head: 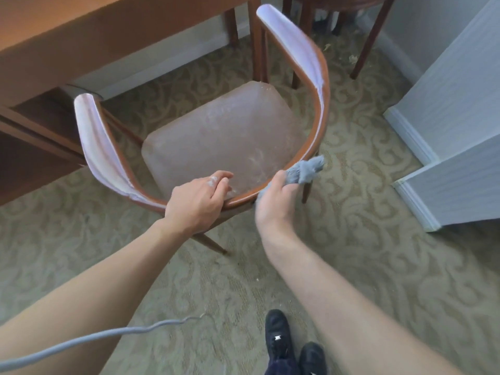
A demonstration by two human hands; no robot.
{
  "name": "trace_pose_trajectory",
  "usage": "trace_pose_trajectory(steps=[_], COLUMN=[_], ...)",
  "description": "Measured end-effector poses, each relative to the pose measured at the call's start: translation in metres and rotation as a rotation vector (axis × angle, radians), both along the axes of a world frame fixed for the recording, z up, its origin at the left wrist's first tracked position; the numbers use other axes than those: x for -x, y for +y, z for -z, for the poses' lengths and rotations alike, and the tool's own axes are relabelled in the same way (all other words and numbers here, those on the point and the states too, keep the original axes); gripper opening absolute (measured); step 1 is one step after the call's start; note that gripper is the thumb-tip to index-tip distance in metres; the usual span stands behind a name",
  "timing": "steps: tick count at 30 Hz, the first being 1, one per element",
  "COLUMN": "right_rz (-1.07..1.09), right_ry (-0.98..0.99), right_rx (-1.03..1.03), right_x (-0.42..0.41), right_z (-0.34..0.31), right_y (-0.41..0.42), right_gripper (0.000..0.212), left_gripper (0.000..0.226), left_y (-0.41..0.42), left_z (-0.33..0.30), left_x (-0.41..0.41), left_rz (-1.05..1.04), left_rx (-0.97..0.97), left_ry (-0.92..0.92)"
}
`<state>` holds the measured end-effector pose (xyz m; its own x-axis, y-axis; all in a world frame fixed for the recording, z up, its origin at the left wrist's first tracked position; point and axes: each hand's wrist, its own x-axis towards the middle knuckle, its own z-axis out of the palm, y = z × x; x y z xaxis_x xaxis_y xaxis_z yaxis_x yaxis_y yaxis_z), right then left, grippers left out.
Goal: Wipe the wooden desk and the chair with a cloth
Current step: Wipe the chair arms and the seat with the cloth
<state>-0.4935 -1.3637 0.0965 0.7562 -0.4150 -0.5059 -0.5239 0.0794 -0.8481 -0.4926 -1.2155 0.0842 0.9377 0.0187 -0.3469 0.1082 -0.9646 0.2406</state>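
Observation:
A wooden chair (322,85) with a curved back rail and a pale dusty seat stands in front of me, facing the wooden desk (67,31) at the upper left. My left hand (196,201) grips the near part of the back rail, fingers curled over its top edge. My right hand (274,197) holds a bunched grey cloth (307,169) pressed against the rail's outer side, just to the right of my left hand. Both armrest tops look whitish with dust or glare.
Patterned beige carpet covers the floor. A white wall corner with baseboard (414,136) stands at the right. Legs of another chair or table (370,41) are behind the chair. A grey cable (89,339) hangs at the lower left. My dark shoes (292,345) are at the bottom.

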Motion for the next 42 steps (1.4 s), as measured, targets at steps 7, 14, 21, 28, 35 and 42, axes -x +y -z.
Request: trace_pose_trajectory(steps=[7,14,21,28,35,42], right_rz=[-0.106,0.103,0.166,0.285,0.341,0.419], right_ry=[0.172,0.082,-0.252,-0.131,0.001,0.114], right_rx=[-0.472,-0.5,-0.11,-0.132,-0.577,-0.935], right_x=[0.053,0.022,-0.065,-0.025,0.047,0.066], right_z=[-0.001,0.008,-0.005,0.001,-0.006,0.002], right_y=[0.05,0.035,-0.04,-0.003,0.077,0.104], right_gripper=[0.05,0.037,0.045,0.045,0.046,0.051], left_gripper=[0.046,0.049,0.05,0.043,0.032,0.038], left_y=[0.003,0.007,0.008,0.007,0.006,0.008], left_z=[0.002,0.006,0.01,0.009,0.005,0.001], left_x=[0.0,-0.001,-0.003,-0.004,-0.001,-0.003], left_rz=[-0.023,0.002,0.06,0.055,0.058,0.067], left_rx=[0.041,0.057,0.035,0.078,0.054,0.113], left_ry=[-0.021,0.015,-0.001,-0.029,-0.044,-0.017])
